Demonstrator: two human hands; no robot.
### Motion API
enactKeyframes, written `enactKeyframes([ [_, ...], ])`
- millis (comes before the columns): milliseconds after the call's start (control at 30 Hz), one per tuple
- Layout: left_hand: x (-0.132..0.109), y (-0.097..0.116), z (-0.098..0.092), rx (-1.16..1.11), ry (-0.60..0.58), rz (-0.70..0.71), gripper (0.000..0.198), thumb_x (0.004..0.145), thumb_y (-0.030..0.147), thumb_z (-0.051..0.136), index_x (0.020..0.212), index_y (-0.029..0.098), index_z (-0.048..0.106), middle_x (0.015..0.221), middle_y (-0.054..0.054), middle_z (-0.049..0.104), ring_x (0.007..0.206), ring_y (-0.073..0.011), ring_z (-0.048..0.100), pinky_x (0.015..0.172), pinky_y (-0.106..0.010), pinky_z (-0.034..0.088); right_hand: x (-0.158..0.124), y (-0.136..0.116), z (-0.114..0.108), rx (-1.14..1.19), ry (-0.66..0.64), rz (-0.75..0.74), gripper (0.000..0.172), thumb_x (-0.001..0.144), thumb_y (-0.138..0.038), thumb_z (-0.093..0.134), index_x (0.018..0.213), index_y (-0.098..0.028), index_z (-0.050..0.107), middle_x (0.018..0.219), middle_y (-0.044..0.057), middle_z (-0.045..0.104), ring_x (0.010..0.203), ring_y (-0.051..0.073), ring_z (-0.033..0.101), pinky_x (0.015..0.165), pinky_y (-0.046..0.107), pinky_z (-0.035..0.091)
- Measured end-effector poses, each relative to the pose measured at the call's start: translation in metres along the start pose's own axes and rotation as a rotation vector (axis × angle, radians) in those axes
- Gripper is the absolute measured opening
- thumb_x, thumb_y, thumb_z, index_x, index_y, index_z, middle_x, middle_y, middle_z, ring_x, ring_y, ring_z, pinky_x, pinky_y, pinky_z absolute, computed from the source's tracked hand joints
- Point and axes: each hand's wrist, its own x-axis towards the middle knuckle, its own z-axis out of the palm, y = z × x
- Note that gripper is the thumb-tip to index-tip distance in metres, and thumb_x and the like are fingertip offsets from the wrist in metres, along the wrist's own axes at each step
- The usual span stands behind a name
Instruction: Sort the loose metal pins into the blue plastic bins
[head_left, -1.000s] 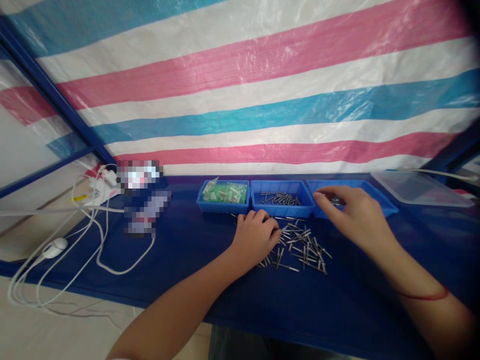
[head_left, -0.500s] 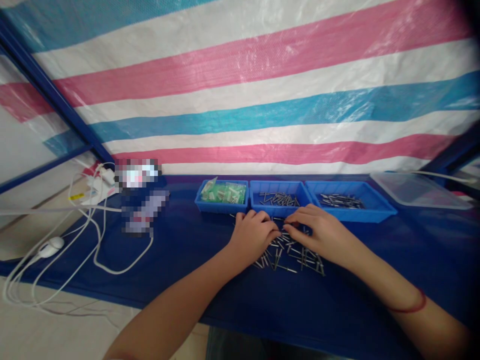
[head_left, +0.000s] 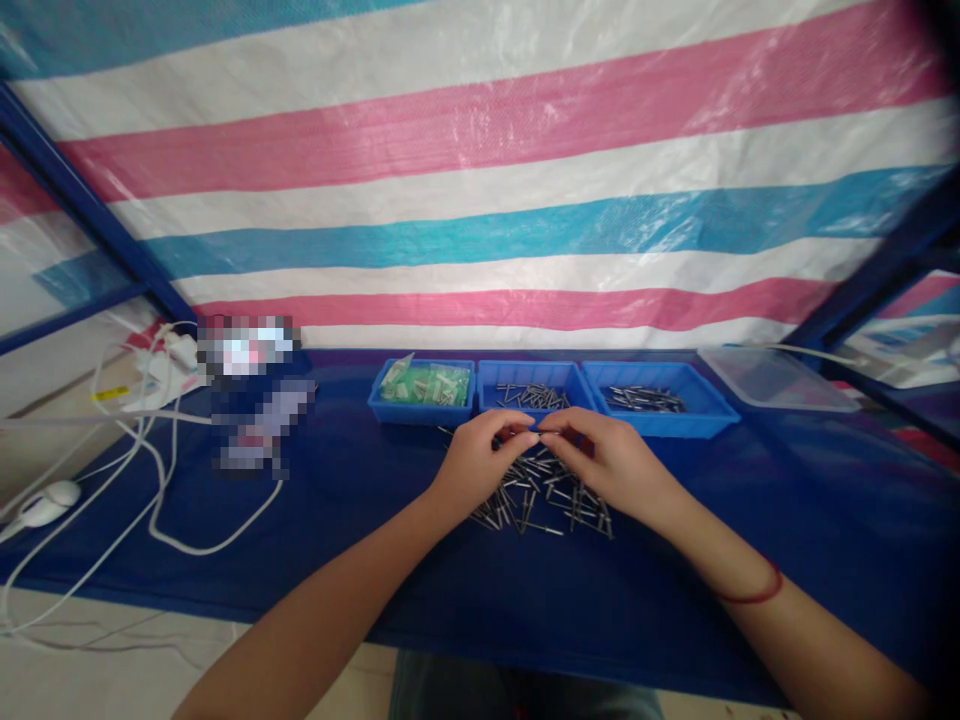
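Note:
My left hand (head_left: 478, 455) and my right hand (head_left: 619, 460) meet fingertip to fingertip above a loose pile of metal blind rivets (head_left: 529, 500) on the blue table. Thumb and fingers of each are pinched together, with a thin dark rivet (head_left: 539, 434) showing between the two pinches. Most of that rivet is covered by my fingertips. Just behind my hands stand a blue bin (head_left: 491, 404) and a wider blue bin (head_left: 705, 418), both with rivets in them. A third blue bin (head_left: 386, 411) to the left holds green-tinted plastic bags (head_left: 424, 384) of small parts.
White cables (head_left: 161, 480) and a power strip (head_left: 161, 375) lie on the left, near two blurred-out items (head_left: 262, 425). At the back right rests a clear plastic lid (head_left: 780, 380). A striped plastic sheet (head_left: 480, 240) hangs behind the table (head_left: 652, 610).
My left hand has turned from a palm-down curl over the pile to a pinch facing my right hand. A rivet now shows between the fingertips. The view has shifted slightly right.

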Motion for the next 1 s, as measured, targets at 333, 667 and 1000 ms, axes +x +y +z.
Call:
enactKeyframes([
  [333, 0.003, -0.004, 0.006, -0.398, 0.070, -0.090, 0.015, 0.082, 0.028, 0.063, 0.091, 0.016, 0.066, 0.087, -0.003, 0.067, 0.079, -0.0143, 0.061, 0.075, -0.026, 0.048, -0.003, -0.001, 0.015, 0.414, -0.036, 0.202, 0.020, 0.085, -0.036, 0.058, 0.096, -0.020, 0.063, 0.094, 0.005, 0.065, 0.071, 0.015, 0.059, 0.058, 0.027, 0.049],
  [667, 0.004, -0.005, 0.002, -0.199, 0.077, -0.034, 0.015, 0.090, 0.027, 0.054, 0.098, 0.018, 0.061, 0.094, -0.003, 0.064, 0.084, -0.0150, 0.059, 0.077, -0.026, 0.046, -0.003, 0.000, 0.015, 0.353, 0.101, 0.227, 0.025, 0.086, -0.041, 0.056, 0.094, -0.019, 0.063, 0.078, 0.004, 0.063, 0.065, 0.015, 0.058, 0.052, 0.027, 0.049],
  [1000, 0.003, -0.003, -0.004, 0.176, -0.038, 0.183, 0.019, 0.095, 0.026, 0.043, 0.096, 0.017, 0.059, 0.098, -0.007, 0.058, 0.094, -0.0174, 0.055, 0.088, -0.032, 0.045, -0.005, -0.010, 0.011, 0.113, 0.221, 0.059, 0.021, 0.088, -0.037, 0.053, 0.090, -0.019, 0.065, 0.080, 0.005, 0.066, 0.069, 0.016, 0.059, 0.057, 0.027, 0.049],
])
